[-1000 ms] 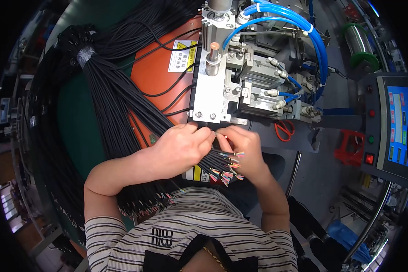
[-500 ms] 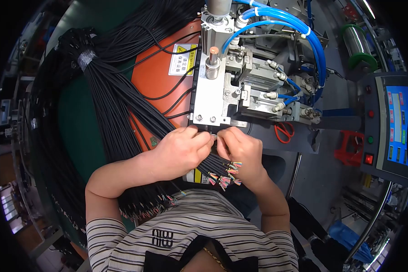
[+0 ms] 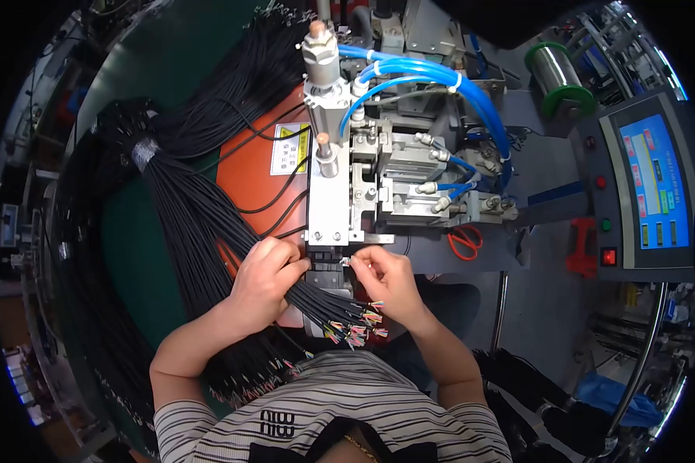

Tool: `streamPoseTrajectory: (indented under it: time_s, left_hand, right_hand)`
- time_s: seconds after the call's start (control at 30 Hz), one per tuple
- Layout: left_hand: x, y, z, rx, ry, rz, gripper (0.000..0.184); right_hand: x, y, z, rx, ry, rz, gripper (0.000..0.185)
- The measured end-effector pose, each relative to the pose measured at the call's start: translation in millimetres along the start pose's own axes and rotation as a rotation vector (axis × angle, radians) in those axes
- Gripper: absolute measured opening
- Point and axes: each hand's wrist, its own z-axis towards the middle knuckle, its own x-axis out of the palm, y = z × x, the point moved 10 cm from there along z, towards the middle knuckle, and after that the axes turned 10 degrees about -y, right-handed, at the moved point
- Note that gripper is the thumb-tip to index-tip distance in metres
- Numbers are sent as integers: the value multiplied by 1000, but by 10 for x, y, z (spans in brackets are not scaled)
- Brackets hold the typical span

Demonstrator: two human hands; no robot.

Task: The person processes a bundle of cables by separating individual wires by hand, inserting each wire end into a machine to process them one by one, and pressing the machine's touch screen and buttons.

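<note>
My left hand (image 3: pixel 264 284) is closed at the left of the machine's front slot (image 3: pixel 328 262), its fingertips pinched beside the fixture; what they grip is hidden. Just right of the slot, my right hand (image 3: pixel 386 282) pinches a small pale piece (image 3: pixel 346 262) between thumb and forefinger. Below the hands a bunch of black cables (image 3: pixel 316 302) fans out, with stripped, multicoloured wire ends (image 3: pixel 355 332). Above the slot stands the machine's metal plate (image 3: pixel 328 208).
A large tied bundle of black cables (image 3: pixel 185 208) lies on the left over an orange surface (image 3: pixel 239 181). Red scissors (image 3: pixel 465 243) rest right of the machine. Blue air tubes (image 3: pixel 471 92), a wire spool (image 3: pixel 557 76) and a control panel (image 3: pixel 656 181) are farther right.
My hands have moved apart, the left one leftward and down from the slot. The view has shifted, so the machine appears lower and farther left.
</note>
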Motion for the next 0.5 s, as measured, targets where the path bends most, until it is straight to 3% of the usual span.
streamPoseTrajectory:
  time_s: [0.13, 0.2, 0.27, 0.33, 0.43, 0.5]
  left_hand:
    - [-29, -126, 21, 143, -88, -127, 35]
    - [-32, -328, -50, 316, 30, -226, 34]
    - [20, -123, -156, 259, 27, -237, 36]
    - [75, -92, -116, 206, 57, -181, 34]
    - [51, -137, 28, 122, -2, -135, 35]
    - [19, -259, 108, 100, -118, -142, 37]
  right_hand:
    - [-73, 119, -14, -72, -35, -12, 6]
    - [-71, 186, -52, -64, -50, 106, 6]
    - [98, 227, -117, 92, 157, 348, 26]
    - [232, 353, -168, 251, 297, 635, 32]
    - [186, 268, -98, 73, 230, 498, 25]
    - [179, 273, -103, 32, 200, 574, 19]
